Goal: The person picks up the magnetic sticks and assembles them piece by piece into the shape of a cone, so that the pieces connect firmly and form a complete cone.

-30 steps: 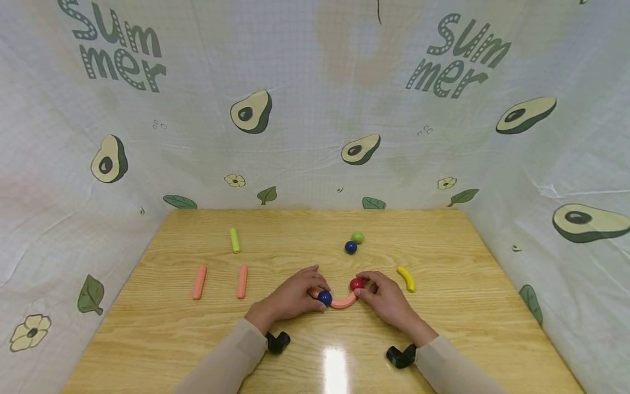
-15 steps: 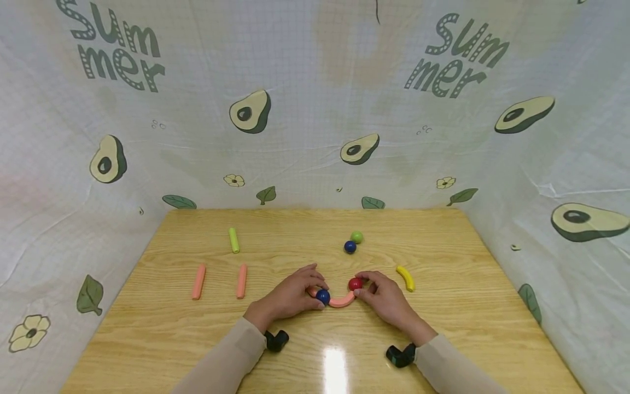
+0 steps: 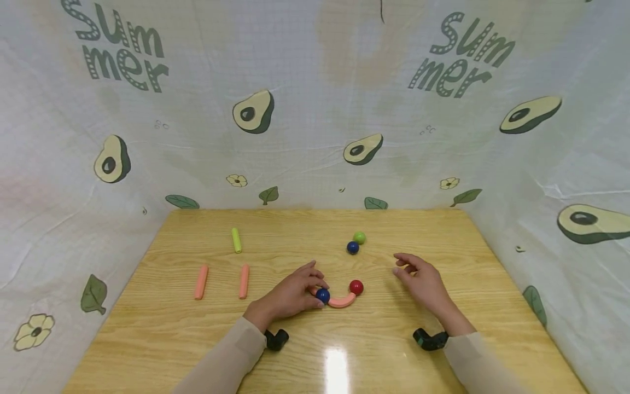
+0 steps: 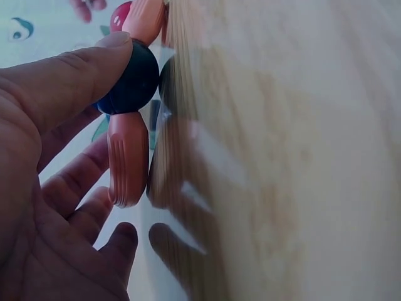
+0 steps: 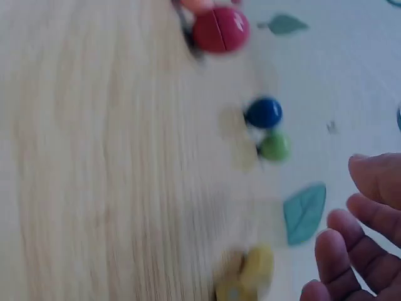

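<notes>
My left hand [image 3: 290, 293] pinches a blue ball [image 3: 322, 295] between thumb and fingers. A curved salmon piece [image 3: 343, 301] runs from that ball to a red ball [image 3: 356, 287] at its other end. In the left wrist view, another ridged salmon piece [image 4: 128, 163] joins the blue ball on the opposite side; the fingers mostly cover it in the head view. To the right, my right hand [image 3: 423, 284] hovers over the table with loosely bent fingers and holds nothing. Near it, a yellow piece [image 5: 258, 266] shows blurred in the right wrist view; the hand hides it in the head view.
Two straight salmon sticks [image 3: 201, 282] lie at the left, with a yellow-green stick [image 3: 236, 241] behind them. A second blue ball [image 3: 353, 248] and a green ball [image 3: 360, 237] sit farther back. Printed cloth [image 3: 305, 164] encloses the wooden table [image 3: 295, 230].
My right hand has let go of the red ball and moved right, to where the yellow piece lay in view. My left hand stays at the blue ball.
</notes>
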Available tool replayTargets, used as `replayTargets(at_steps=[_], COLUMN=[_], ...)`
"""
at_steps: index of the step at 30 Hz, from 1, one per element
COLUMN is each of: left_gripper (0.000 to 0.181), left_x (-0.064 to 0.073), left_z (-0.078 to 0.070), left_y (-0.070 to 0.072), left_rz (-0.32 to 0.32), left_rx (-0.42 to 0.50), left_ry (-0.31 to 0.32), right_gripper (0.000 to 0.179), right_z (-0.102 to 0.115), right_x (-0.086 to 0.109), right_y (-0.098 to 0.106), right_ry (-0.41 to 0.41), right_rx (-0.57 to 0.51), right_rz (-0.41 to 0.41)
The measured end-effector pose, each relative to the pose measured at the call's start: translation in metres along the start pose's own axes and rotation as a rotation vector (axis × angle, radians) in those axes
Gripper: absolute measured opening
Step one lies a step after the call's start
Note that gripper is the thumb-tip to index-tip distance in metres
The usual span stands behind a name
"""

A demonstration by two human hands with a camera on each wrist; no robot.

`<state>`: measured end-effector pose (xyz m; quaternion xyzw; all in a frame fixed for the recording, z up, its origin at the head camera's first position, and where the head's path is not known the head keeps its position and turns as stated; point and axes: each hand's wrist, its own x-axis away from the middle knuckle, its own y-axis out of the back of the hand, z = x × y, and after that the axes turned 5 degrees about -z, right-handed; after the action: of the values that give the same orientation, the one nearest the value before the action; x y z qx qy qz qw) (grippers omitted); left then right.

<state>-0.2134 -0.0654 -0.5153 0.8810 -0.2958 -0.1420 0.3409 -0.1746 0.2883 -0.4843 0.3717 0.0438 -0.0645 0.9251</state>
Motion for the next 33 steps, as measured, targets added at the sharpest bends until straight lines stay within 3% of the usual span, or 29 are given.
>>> replayTargets(at_steps=[4, 7, 10, 14, 19, 25, 33], left_gripper=[0.036, 0.042, 0.049, 0.055, 0.058, 0.055, 0.054], left_x=[0.000, -0.001, -0.002, -0.009, -0.020, -0.033, -0.045], left_z=[-0.001, -0.003, -0.010, -0.025, -0.042, -0.053, -0.061], left_y=[0.000, -0.001, -0.005, -0.012, -0.020, -0.032, -0.046], left_rz=[0.008, 0.010, -0.001, -0.020, -0.047, -0.075, -0.102], left_rx=[-0.007, -0.007, -0.050, -0.178, -0.292, -0.363, -0.438], left_ry=[0.004, 0.012, 0.006, -0.005, 0.008, 0.015, 0.049], right_gripper=[0.050, 0.054, 0.054, 0.053, 0.051, 0.053, 0.072], right_z=[-0.019, -0.028, -0.031, -0.027, -0.020, -0.014, -0.014], right_x=[0.000, 0.003, 0.007, 0.011, 0.013, 0.013, 0.007], right_y=[0.022, 0.026, 0.021, 0.011, 0.002, -0.002, 0.001], right_ry=[-0.063, -0.103, -0.102, -0.087, -0.107, -0.088, -0.028], right_rx=[0.079, 0.121, 0.151, 0.178, 0.153, 0.127, 0.128], right_rz=[0.030, 0.077, 0.098, 0.098, 0.113, 0.131, 0.180])
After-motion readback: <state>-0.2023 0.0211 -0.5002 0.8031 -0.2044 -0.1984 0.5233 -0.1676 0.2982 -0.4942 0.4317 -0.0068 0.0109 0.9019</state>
